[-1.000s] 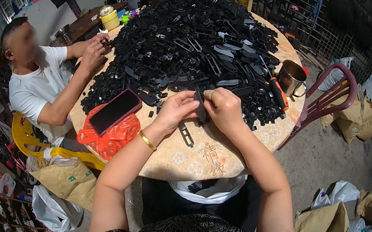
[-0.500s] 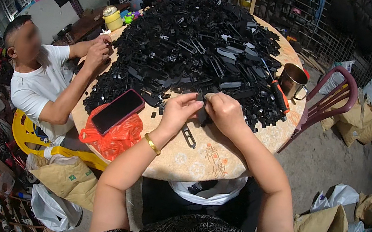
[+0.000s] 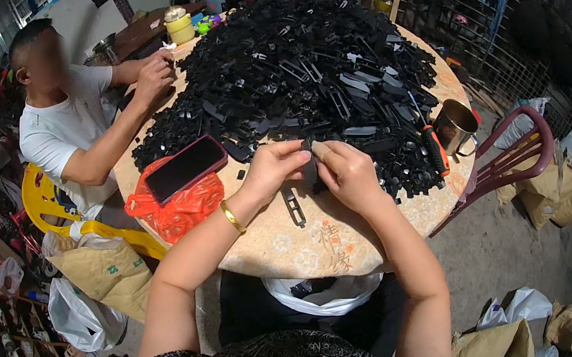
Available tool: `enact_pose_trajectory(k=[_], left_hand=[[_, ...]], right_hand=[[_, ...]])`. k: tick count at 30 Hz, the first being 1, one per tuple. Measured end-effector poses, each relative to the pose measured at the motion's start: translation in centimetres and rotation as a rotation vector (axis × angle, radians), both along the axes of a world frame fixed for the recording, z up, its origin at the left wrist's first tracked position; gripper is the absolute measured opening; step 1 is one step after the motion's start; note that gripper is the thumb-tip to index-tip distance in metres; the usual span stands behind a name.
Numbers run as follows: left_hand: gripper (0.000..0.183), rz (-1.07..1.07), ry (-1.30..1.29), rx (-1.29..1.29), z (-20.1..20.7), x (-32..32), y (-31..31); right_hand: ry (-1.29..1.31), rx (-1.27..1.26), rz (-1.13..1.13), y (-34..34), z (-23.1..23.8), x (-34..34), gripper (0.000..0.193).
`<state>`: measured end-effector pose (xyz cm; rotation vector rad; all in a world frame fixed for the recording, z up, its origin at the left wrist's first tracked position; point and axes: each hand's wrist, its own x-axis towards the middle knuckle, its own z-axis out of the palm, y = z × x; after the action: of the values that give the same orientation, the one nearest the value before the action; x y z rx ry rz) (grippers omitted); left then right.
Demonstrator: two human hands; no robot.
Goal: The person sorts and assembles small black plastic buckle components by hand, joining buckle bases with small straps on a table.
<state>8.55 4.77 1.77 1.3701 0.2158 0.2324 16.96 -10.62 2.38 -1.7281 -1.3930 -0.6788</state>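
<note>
Between my two hands is a dark, flat plastic piece [image 3: 309,170], held upright near the front edge of the heap. My left hand [image 3: 274,169] pinches it from the left, and my right hand [image 3: 347,175] grips it from the right with bent fingers; its exact shape is partly hidden by them. Just below my hands a black slotted plastic frame [image 3: 294,208] lies on the pale patterned table [image 3: 267,247]. Beyond my fingertips rises a large heap of black plastic parts [image 3: 294,82].
A phone [image 3: 186,169] rests on a red plastic bag [image 3: 194,208] to the left. Right of the heap are an orange-handled screwdriver [image 3: 436,151] and a metal mug [image 3: 455,125]. A co-worker [image 3: 63,111] sits at left. A white bag [image 3: 326,302] hangs below the table edge.
Both hands stay together at the dark piece, with the fingers slightly shifted around it. The view has moved a little; the slotted frame lies where it was.
</note>
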Motion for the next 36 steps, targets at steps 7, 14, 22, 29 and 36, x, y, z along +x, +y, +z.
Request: enact_pose_trajectory(k=[7,14,22,29,36], left_hand=[[0.024,-0.031,-0.033,-0.256,0.7,-0.4,-0.8],[0.031,0.019,0.063,0.131,1.1,-0.9,-0.8],[0.039,-0.062,0.194,1.165,1.3,-6.5,-0.5],[0.037,-0.117,0.218,0.761,-0.4,-4.7,-0.7],[0.036,-0.072,0.192,1.06,1.6,-3.2,0.5]], right_hand=[[0.138,-0.019,0.145,-0.2,0.8,-0.3,0.028],[0.574,-0.006,0.111,-0.5,1.8,-1.3,0.036],[0.417,-0.516,0.223,-0.1,0.2,-1.9,0.026],[0.476,-0.433,0.244,0.3,-0.9,-1.0,0.017],[0.26,-0.587,0.105,-1.8,0.6,1.1,0.02]])
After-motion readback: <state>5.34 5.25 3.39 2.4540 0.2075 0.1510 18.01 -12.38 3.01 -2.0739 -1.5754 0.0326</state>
